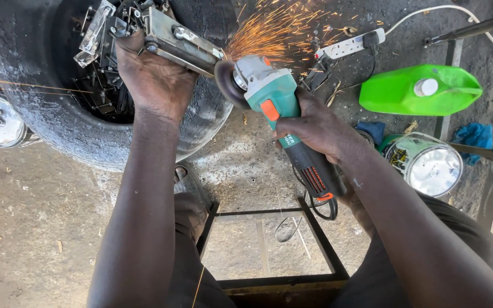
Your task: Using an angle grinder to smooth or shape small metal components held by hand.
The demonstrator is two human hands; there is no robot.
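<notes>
Green angle grinder [275, 108] gripped by right hand [315, 128], left hand [155, 80] clamping metal bracket [181, 40]

both bare forearms reach forward and up from the bottom edge. the left hand [154, 77] is knuckles up, its grip curled shut, arm nearly straight. the right hand [315, 126] is wrapped closed, wrist angled inward toward the left, elbow bent.
</notes>
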